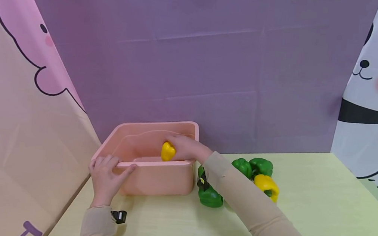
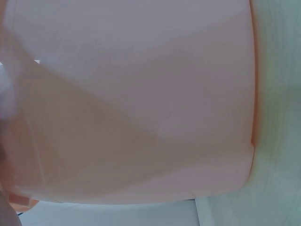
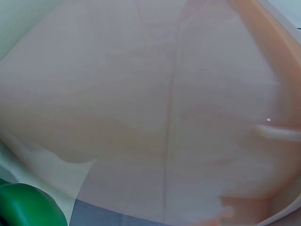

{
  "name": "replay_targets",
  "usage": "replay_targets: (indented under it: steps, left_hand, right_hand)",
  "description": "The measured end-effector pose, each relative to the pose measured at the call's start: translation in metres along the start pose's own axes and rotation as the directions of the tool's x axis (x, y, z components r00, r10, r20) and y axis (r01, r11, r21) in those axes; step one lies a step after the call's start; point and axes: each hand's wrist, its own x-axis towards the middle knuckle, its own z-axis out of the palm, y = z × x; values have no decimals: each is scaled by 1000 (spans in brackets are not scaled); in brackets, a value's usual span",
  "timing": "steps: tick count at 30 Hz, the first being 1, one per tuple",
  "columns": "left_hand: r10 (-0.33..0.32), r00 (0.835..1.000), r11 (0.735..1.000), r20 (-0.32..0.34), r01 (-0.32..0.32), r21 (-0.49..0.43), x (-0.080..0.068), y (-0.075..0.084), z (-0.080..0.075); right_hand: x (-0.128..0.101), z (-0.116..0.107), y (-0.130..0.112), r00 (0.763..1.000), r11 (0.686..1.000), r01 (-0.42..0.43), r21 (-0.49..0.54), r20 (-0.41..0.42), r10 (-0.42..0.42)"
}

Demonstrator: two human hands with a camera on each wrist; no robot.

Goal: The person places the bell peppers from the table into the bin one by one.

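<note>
Head view: pink bin (image 1: 156, 180) on the pale table (image 1: 318, 219), near rim gripped by the left hand (image 1: 105, 178) with thumb along the edge and fingers curled over it; right hand (image 1: 188, 148) reaching inside, wrapped around 1 yellow pepper (image 1: 167, 151) held low in the bin, not yet let go. Nothing else visible inside. Left outside, just right of the bin: 3 green peppers (image 1: 210, 196) and 1 more yellow pepper (image 1: 266, 184).
</note>
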Motion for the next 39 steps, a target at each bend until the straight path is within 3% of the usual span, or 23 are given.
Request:
replay_targets:
  steps: [19,28,39]
  left_hand:
    - [7,1000,1000,-7,-7,-12,-3,-3,-4]
    - [15,1000,1000,-13,-15,-5,-2,-4,-8]
    - [10,1000,1000,-8,-10,-2,-3,-3,-12]
  right_hand:
    - [4,5,-4,1000,997,-5,-73,3,5]
    - [6,5,-7,997,999,-37,-5,-62,37]
    - [3,4,-14,998,999,-48,15,-42,49]
